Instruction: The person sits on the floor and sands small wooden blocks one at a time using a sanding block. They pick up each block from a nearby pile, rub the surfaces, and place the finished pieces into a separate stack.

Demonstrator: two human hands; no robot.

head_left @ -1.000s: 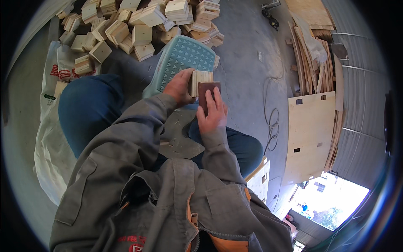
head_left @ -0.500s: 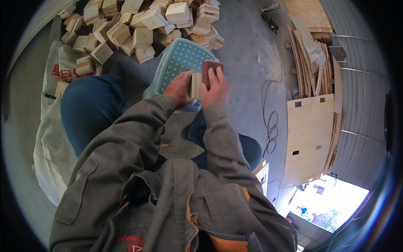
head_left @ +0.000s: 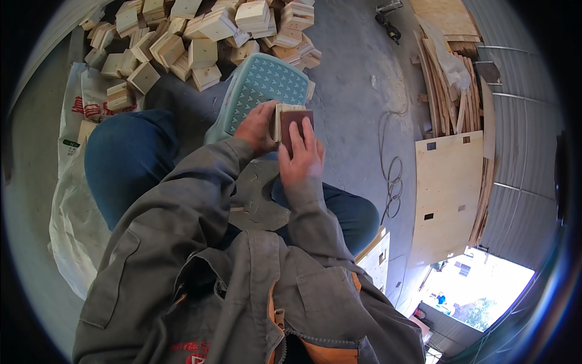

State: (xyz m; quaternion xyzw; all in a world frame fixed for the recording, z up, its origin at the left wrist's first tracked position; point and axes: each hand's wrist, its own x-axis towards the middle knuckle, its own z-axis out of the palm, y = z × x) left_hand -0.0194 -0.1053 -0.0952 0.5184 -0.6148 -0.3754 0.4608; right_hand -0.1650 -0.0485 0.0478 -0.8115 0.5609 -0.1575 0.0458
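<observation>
My left hand (head_left: pixel 257 129) grips a pale layered wooden block (head_left: pixel 279 116) by its left side, fingers wrapped round it. Against that block's right face lies a flat reddish-brown sanding block (head_left: pixel 297 119), which my right hand (head_left: pixel 303 159) holds with its fingers laid over the front. Both blocks are over the near right corner of a light teal plastic stool (head_left: pixel 264 79) with a raised pattern on its top. The undersides of the two blocks and my right thumb are hard to make out.
A heap of cut wooden blocks (head_left: pixel 200 53) lies beyond the stool at far left. Beside my left knee is a white woven sack (head_left: pixel 73 200). To the right are a coiled cable (head_left: pixel 394 176), a leaning plywood sheet (head_left: pixel 448 194), stacked boards (head_left: pixel 439 85) and a dark tool (head_left: pixel 389 27).
My right hand has slid toward me with the sanding block, along the wooden block's face. My left hand stays nearly in place, still holding the wooden block.
</observation>
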